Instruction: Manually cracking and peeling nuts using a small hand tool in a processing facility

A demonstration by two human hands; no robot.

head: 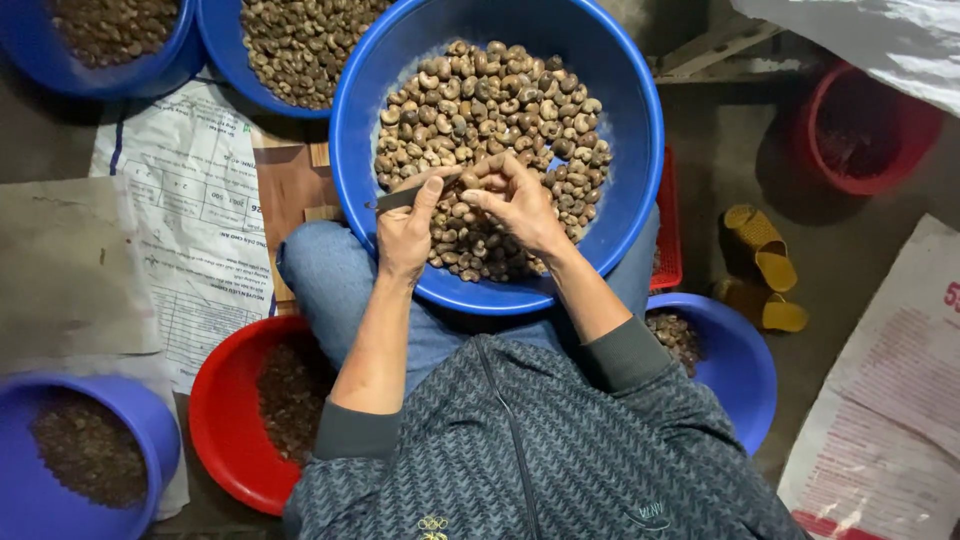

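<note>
While the left hand grips a small knife, the right hand pinches a cashew w/ fingertips over the big blue basin of nuts.

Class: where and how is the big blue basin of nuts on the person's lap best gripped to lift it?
Grip the big blue basin by its rim at two opposite sides, from outside left and right. It is wide, round and loaded with nuts, so a one-sided hold would probably tip it.

I log a grey concrete floor carrying: printed paper sheets, blue basins of nuts, two red basins, a red crate, yellow sandals, and a wooden board.
</note>
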